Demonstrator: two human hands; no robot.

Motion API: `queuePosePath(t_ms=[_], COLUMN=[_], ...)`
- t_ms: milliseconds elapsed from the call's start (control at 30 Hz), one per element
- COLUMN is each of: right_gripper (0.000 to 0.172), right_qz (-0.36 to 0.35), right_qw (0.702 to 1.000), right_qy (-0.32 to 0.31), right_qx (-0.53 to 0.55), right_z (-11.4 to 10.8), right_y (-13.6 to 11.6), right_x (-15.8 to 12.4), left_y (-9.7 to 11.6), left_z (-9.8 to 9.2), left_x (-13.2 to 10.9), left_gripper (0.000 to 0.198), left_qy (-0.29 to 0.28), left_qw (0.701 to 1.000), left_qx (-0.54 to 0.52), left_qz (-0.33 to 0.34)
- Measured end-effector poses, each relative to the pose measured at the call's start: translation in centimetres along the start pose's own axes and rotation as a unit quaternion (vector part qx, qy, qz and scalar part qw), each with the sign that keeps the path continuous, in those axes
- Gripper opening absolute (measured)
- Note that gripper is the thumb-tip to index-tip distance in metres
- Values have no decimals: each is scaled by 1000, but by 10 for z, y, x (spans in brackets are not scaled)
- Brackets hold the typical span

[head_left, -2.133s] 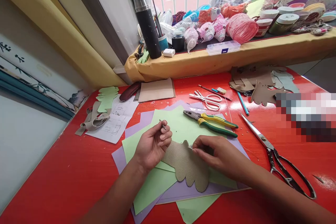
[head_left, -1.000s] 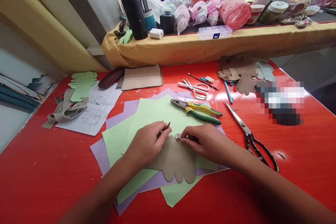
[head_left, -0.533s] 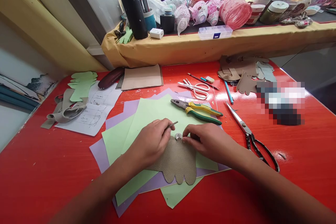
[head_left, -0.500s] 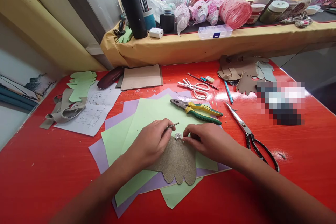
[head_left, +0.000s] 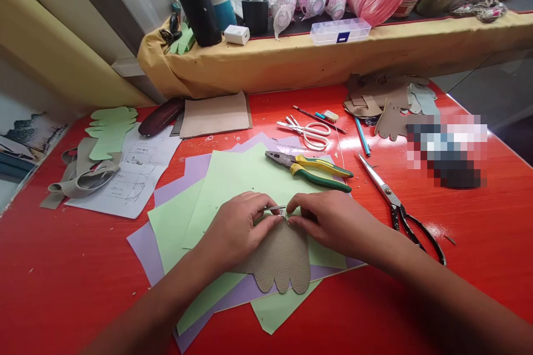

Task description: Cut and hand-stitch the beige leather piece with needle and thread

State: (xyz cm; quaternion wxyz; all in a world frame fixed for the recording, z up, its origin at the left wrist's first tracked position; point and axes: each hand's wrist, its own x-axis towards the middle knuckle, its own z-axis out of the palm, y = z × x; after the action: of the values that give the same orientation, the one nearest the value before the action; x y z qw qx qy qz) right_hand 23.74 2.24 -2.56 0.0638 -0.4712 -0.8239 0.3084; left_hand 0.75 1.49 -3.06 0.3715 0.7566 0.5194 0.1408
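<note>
Head view: leather piece point(head_left: 281, 263) under two hands, mid-bench point(head_left: 79, 294)

The leather piece lies flat, its rounded lobes toward the person, on overlapping green sheets point(head_left: 239, 175) and purple sheets point(head_left: 145, 249). At its far edge sits a small metal disc point(head_left: 282, 213), mostly hidden by fingertips.

The left hand point(head_left: 237, 227) comes in palm down, covering one side of the leather, with thumb and forefinger gripping a thin metal rod point(head_left: 273, 208). The rod lies nearly level, its tip at the disc; whether they touch cannot be told. The right hand point(head_left: 331, 219) mirrors it, thumb and forefinger curled close to the disc; whether they pinch anything cannot be told.

Just beyond the hands, pliers point(head_left: 296, 167) rest on the paper, with white scissors point(head_left: 302, 130) behind. Large scissors point(head_left: 390, 197) lie on the right, handles close by the right forearm. Farther off are leather sheets point(head_left: 214, 115), a dark red case point(head_left: 161, 117) and a drawing point(head_left: 137, 169) partly covered by a green cutout point(head_left: 109, 130).
</note>
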Motion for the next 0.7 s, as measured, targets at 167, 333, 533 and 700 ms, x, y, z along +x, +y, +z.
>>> queuePosePath(t_ms=[167, 333, 533, 700], right_gripper=[10, 9, 9, 10], right_qz=[-2, 2, 2, 1], right_qw=[1000, 1000, 1000, 1000], right_qy=[-2, -7, -2, -1], right_qx=[-6, -12, -15, -25], right_z=[0, 0, 1, 2], right_y=[0, -1, -1, 0], right_x=[0, 1, 1, 1], left_y=[-2, -2, 2, 7], left_z=[3, 4, 3, 4], left_x=[1, 0, 0, 1], left_gripper=[13, 15, 14, 14], left_qy=[2, 6, 17, 30], left_qw=[1000, 999, 999, 998], left_qx=[16, 31, 16, 17], left_qz=[12, 15, -23, -44])
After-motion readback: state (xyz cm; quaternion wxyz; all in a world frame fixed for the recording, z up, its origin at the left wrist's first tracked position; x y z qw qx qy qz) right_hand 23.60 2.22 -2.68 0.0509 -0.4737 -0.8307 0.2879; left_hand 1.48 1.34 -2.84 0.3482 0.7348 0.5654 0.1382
